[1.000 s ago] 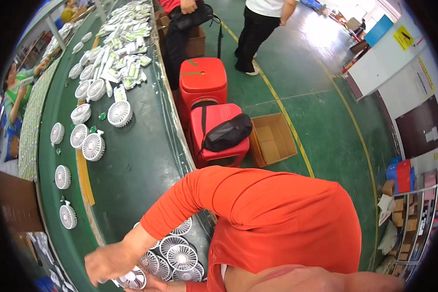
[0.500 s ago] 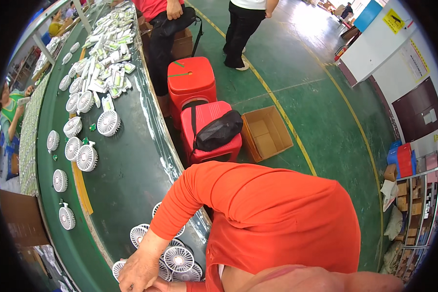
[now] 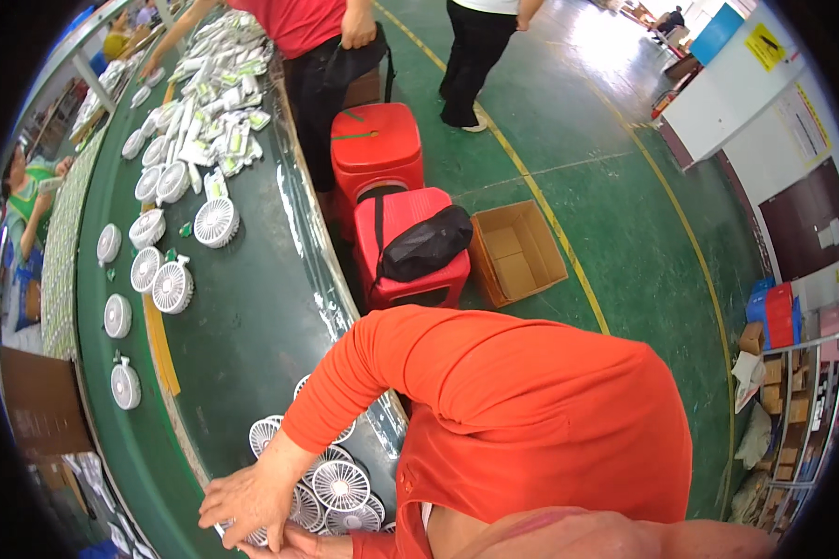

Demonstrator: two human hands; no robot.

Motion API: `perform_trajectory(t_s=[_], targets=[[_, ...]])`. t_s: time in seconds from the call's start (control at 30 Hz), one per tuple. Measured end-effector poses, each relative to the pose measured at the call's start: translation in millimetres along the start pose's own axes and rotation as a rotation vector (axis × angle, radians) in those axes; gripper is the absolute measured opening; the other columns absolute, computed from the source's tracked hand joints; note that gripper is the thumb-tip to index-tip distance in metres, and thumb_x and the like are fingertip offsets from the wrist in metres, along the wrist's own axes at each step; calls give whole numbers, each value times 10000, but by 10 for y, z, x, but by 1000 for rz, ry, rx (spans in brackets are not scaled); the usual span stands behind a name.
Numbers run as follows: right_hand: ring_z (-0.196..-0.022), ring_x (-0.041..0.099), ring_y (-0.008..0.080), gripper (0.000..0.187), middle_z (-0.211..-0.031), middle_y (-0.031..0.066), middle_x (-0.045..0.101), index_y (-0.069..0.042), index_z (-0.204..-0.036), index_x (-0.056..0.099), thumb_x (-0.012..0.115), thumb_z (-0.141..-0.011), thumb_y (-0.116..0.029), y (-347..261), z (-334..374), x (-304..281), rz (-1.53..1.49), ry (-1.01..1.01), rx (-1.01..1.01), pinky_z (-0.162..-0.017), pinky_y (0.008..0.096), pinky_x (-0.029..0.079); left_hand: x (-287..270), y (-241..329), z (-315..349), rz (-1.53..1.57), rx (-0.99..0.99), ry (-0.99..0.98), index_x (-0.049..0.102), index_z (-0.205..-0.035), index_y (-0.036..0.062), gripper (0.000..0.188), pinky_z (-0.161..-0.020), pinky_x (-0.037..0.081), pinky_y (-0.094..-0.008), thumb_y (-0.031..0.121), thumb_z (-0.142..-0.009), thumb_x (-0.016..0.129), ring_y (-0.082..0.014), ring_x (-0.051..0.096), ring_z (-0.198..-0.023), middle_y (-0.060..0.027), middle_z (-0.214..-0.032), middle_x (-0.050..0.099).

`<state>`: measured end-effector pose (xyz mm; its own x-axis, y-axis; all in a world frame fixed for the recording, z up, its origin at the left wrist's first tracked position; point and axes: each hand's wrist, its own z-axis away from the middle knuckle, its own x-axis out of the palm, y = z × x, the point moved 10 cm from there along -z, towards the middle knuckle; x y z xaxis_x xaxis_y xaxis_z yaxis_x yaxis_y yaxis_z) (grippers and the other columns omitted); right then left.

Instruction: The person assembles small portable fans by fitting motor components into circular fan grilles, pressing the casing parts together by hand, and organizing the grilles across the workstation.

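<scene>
Near the lower edge, my right hand [image 3: 252, 498] reaches down over a white round fan grille [image 3: 257, 537], its fingers bent over the rim. Below it my left hand [image 3: 296, 542] holds the same piece from underneath; the picture's edge cuts off part of this hand. Much of the piece is hidden by my fingers. Right beside my hands lies a heap of white round fan grilles [image 3: 341, 486], overlapping on the green tabletop, partly covered by my right forearm.
White handheld fans [image 3: 171, 286] lie along the green worktable [image 3: 242, 307], with a large pile of fan handles [image 3: 219, 102] farther off. Red stools [image 3: 377, 140], a black bag [image 3: 427, 244] and an open cardboard box [image 3: 517, 256] stand beside it. Co-workers stand or sit farther away.
My right hand has shifted slightly up, its fingers more spread. The view has turned a little. At the far end, a co-worker's arm now reaches across the table.
</scene>
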<state>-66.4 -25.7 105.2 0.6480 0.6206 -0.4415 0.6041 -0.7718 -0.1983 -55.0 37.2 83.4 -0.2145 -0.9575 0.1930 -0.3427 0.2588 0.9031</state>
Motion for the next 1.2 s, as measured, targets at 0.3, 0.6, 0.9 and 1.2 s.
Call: perform_trajectory(t_s=[0.3,0.6,0.9,1.2], targets=[[-1216,469,391,627,-1309,213,512,-79,-1255,569,646,-781,-482,418,261,379,-285,-75,304,-1024,471,383,-612,-1134,-110,492,-490,147,415,-1390,66,453,-1067,398,-464,282,-995,469,-293,461,-1267,-128,-1386,465],[-1264,446,365,537,-1368,208,480,-34,-1360,468,542,-909,-316,337,69,1150,-559,-376,472,-1073,424,333,-1072,-925,-303,328,-209,373,442,-1298,43,365,-950,423,-321,291,-1048,347,-167,501,-1124,-79,-1210,510],[-901,634,135,451,-1079,67,640,-17,-1251,539,474,-993,-381,669,95,2193,-1288,-487,1294,-742,302,528,-1475,-1124,-511,732,-345,405,217,-1483,72,560,-1086,303,-530,350,-1024,378,-250,343,-1340,-84,-1498,318],[-995,620,192,441,-1176,106,638,10,-1237,584,572,-945,-320,1275,-164,2121,-674,-440,806,-877,303,484,-1484,-1116,-473,573,-435,417,273,-1473,124,536,-1126,124,-562,351,-1008,410,-296,129,-1431,-95,-1547,205]])
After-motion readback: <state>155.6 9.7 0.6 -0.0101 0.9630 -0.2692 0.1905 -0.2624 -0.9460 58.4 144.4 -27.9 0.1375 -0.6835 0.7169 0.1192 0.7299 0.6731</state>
